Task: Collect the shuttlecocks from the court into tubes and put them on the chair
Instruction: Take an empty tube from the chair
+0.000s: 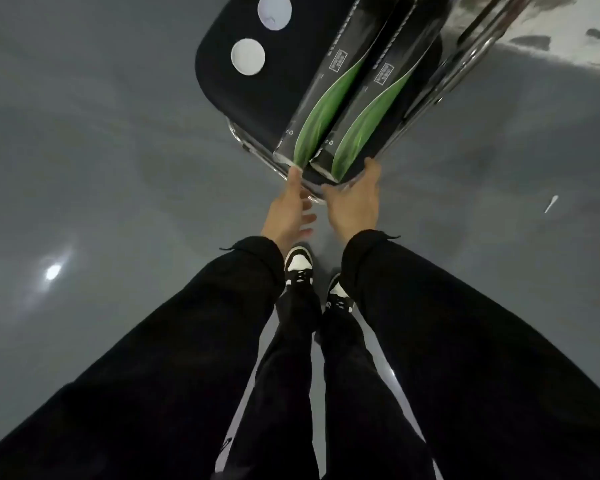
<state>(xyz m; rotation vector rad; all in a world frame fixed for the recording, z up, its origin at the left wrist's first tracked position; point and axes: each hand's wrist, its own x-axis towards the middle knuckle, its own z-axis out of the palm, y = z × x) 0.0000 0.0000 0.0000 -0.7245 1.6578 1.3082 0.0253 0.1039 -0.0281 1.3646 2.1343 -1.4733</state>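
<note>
Two flat white round caps [247,57] lie on the matte black chair seat [222,81], beyond the left hand [288,211], whose spread fingers hold nothing, index tip touching the left tube [323,109]. Both glossy black-and-green tubes lie side by side, long axes running away from the fingertips. The right hand [355,202], open, touches the right tube [368,133]. Smooth grey floor [84,168] surrounds.

I think this is an indoor sports court. The smooth grey floor [84,150] shines under my hands [352,206], with a white line [385,362] below them and shuttlecock tubes [329,98] on a chair [222,81] just above.
</note>
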